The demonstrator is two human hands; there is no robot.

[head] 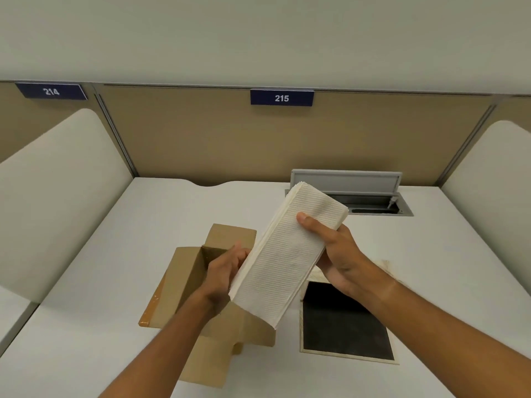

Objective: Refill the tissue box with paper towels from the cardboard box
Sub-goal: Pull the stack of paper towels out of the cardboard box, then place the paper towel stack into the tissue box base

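Observation:
A thick stack of white folded paper towels is held tilted above the desk between both hands. My right hand grips its right long edge, thumb on top. My left hand presses against its left long edge. Under and left of the stack lies the brown cardboard box with its flaps spread open; its inside is mostly hidden by my left arm. The tissue box sits to the right on the desk, a light-rimmed tray with a dark interior, partly covered by my right hand.
The white desk is walled by a tan partition with a sign 215. An open grey cable hatch sits at the back right. Curved white dividers flank both sides.

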